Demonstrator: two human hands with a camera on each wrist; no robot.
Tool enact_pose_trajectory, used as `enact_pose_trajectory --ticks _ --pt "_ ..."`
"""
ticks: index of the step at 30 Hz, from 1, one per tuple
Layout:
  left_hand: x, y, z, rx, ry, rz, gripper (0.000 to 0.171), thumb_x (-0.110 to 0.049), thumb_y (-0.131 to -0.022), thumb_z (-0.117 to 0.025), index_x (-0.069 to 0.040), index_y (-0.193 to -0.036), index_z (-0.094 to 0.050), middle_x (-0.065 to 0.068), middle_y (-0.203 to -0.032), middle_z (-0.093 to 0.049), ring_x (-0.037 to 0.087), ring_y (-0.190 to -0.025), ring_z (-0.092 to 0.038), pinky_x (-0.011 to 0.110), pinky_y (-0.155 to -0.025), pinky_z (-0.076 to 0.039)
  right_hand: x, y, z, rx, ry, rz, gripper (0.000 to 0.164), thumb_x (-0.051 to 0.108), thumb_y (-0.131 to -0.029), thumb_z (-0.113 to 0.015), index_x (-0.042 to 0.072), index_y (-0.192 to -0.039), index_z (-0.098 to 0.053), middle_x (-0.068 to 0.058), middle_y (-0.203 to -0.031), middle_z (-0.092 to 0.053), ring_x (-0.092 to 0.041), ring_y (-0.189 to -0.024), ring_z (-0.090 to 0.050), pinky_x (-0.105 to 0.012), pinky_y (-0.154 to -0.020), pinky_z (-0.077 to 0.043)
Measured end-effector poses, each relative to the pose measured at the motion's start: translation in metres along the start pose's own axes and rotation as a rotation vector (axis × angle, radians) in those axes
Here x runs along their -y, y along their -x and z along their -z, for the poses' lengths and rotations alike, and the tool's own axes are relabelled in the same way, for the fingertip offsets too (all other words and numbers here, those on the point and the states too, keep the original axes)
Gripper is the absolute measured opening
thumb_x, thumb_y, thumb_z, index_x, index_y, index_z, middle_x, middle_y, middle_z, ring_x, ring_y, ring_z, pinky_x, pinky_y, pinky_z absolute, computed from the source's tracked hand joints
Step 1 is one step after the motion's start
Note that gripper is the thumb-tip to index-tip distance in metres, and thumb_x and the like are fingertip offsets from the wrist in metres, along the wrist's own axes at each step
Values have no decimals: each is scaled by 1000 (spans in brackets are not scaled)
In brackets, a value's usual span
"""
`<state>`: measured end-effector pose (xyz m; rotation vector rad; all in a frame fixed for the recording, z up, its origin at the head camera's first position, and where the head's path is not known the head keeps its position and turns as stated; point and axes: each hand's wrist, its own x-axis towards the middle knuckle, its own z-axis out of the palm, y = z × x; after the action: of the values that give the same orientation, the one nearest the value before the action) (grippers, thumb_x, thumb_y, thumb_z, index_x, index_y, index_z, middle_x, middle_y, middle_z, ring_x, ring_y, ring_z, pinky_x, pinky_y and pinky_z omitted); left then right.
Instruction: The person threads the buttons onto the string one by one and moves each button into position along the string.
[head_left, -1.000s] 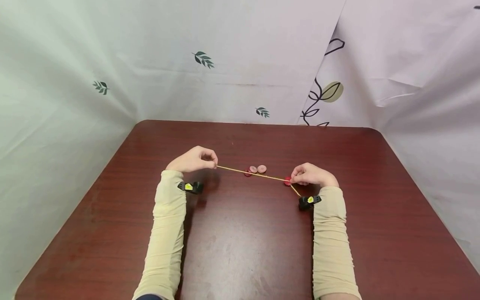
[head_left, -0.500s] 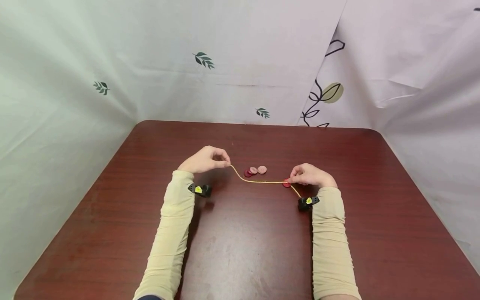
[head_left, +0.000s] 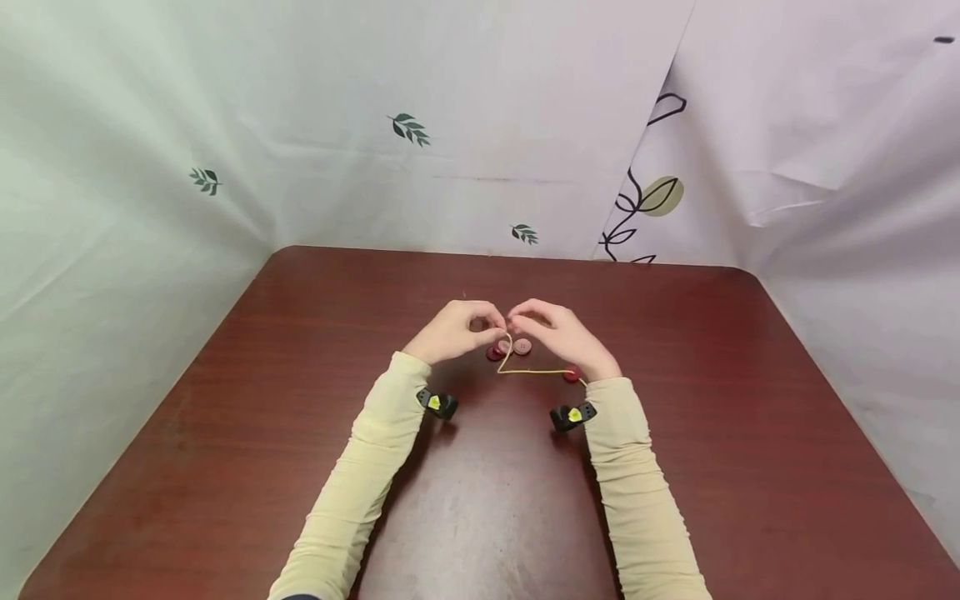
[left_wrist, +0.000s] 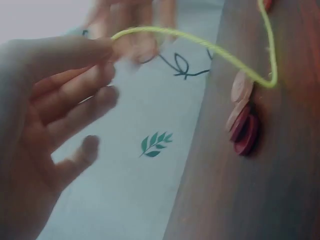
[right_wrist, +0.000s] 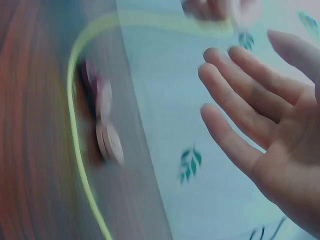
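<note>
My left hand (head_left: 452,331) pinches yellow cord (left_wrist: 200,41), which trails rightward to a red button (head_left: 572,374); my right hand (head_left: 567,340), empty, is just beside.

R-wrist view: cord (right_wrist: 76,145) cut off btm — pink btns (right_wrist: 111,144) blurred

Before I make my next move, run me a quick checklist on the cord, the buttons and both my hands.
1. Left hand pinching the yellow cord: ok.
2. Right hand free to take hold: ok, it holds nothing.
3. Cord pulled straight: not ok, it bends slackly.
4. Red button threaded on the cord: cannot tell.
5. Two pink buttons on the table: ok.
6. Cord's far end in sight: not ok, hidden.
</note>
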<state>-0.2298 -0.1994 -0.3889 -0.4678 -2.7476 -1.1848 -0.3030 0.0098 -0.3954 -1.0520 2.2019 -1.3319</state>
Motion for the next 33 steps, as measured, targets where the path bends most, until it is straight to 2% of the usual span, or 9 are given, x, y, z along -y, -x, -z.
enact_pose_trajectory --ticks 2,6,9,12,15,19,23,28,33 --pt "-1 0 -3 -44 -20 -26 7 -16 -88 -70 -11 -94 -71 2 -86 -71 13 -75 -58 41 -88 -47 5 -2 -7 31 -35 7 29 31 -97 -59 12 -119 -62 -11 -115 -68 -29 -105 -64 -44 -94 -49" --pt "-1 -1 -6 -127 -71 -69 8 -17 -88 -71 -11 -93 -71 2 -84 -71 14 -77 -61 46 -94 -42 5 -4 -12 74 -67 11 28 22 -96 -60 9 -121 -59 -19 -107 -69 -32 -93 -66 -48 -85 -53" --pt "-1 -2 -7 -183 -97 -95 8 -19 -88 -71 -12 -92 -71 1 -81 -70 13 -76 -62 37 -84 -43 4 -3 -10 61 -74 2 25 18 -95 -61 3 -115 -62 -27 -93 -67 -39 -85 -63 -40 -80 -54" --pt "-1 -3 -9 -214 -95 -98 9 -21 -88 -71 -13 -92 -72 0 -78 -68 13 -74 -61 34 -81 -41 3 -2 -5 28 -42 1 22 19 -94 -63 1 -105 -66 -20 -78 -65 -42 -80 -59 -30 -71 -48" --pt "-1 -5 -14 -203 -59 -63 11 -21 -89 -71 -13 -96 -70 0 -82 -67 13 -79 -61 43 -100 -39 7 2 1 4 -19 -4 20 20 -93 -64 0 -97 -68 -13 -71 -61 -33 -71 -57 -26 -62 -42" --pt "-2 -9 -24 -116 -8 10 29 -23 -89 -70 -12 -115 -64 4 -101 -67 19 -99 -62 53 -110 -34 2 5 9 2 -1 -4 18 19 -94 -63 1 -94 -68 -15 -67 -55 -25 -63 -52 -31 -60 -42" --pt "0 -12 -34 7 -58 65 47 -26 -90 -69 -12 -132 -54 8 -127 -61 25 -120 -56 50 -107 -36 -6 8 15 0 23 -14 15 20 -94 -63 6 -92 -68 -6 -63 -52 -35 -65 -51 -31 -62 -42" --pt "6 -10 -47 207 -223 39 42 -30 -92 -65 -17 -131 -60 10 -149 -44 29 -139 -37 55 -105 -30 -8 9 16 11 19 -35 20 20 -94 -63 1 -92 -68 -2 -62 -51 -29 -64 -52 -29 -65 -42" --pt "10 -6 -55 341 -247 105 40 -32 -92 -64 -23 -130 -62 14 -158 -29 32 -147 -22 53 -106 -25 -9 7 14 32 38 -64 24 20 -95 -62 -3 -97 -67 -1 -62 -51 -33 -67 -52 -29 -67 -42"
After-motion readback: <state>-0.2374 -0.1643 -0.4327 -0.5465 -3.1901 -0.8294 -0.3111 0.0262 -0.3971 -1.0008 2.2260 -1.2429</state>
